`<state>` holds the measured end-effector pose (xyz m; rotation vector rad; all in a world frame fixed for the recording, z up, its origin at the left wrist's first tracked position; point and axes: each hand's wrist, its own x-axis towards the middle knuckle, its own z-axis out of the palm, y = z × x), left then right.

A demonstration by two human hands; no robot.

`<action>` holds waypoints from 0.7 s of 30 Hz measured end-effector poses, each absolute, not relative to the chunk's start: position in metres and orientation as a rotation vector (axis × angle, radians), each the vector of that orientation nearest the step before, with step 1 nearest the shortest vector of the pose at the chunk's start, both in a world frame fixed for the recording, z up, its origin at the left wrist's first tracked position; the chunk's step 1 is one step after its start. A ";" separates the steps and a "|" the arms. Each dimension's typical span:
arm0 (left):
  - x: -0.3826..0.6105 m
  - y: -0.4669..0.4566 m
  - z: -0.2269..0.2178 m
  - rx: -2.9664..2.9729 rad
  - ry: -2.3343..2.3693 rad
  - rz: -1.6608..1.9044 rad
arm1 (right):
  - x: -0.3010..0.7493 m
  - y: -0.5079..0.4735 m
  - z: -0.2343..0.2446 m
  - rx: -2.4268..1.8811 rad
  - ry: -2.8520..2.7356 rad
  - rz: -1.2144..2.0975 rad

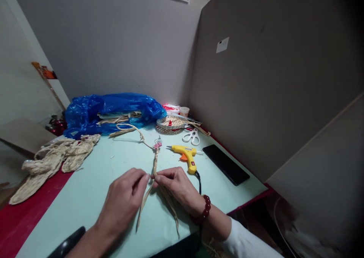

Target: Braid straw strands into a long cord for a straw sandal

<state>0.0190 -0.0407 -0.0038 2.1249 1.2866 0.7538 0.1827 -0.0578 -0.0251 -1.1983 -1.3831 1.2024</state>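
A narrow straw braid [155,160] runs down the middle of the pale green table, its top end held in a pink binder clip [157,145]. My right hand [178,184] pinches the lower end of the braid between thumb and fingers. My left hand [125,195] is closed beside it, thumb and forefinger pressed together at the strands just left of the braid. Loose straw strands [143,206] hang down between and below my hands toward the table's front edge. A twisted straw cord leads from the clip up and left.
A yellow glue gun [186,153], white-handled scissors [192,137] and a black phone [226,164] lie on the right. Woven straw sandals [54,159] lie on the left. Behind are a blue plastic bag [113,100] with straw, a round woven basket [172,122] and a cup [184,111].
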 end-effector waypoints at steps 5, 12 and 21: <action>0.023 -0.014 -0.006 1.528 0.978 0.392 | 0.184 -0.061 -0.019 -1.174 -1.454 1.236; 0.024 -0.015 -0.027 1.514 0.984 0.439 | 0.187 -0.061 -0.022 -1.324 -1.618 1.072; 0.027 -0.021 -0.025 1.702 1.166 0.586 | 0.179 -0.076 -0.013 -1.581 -1.908 0.443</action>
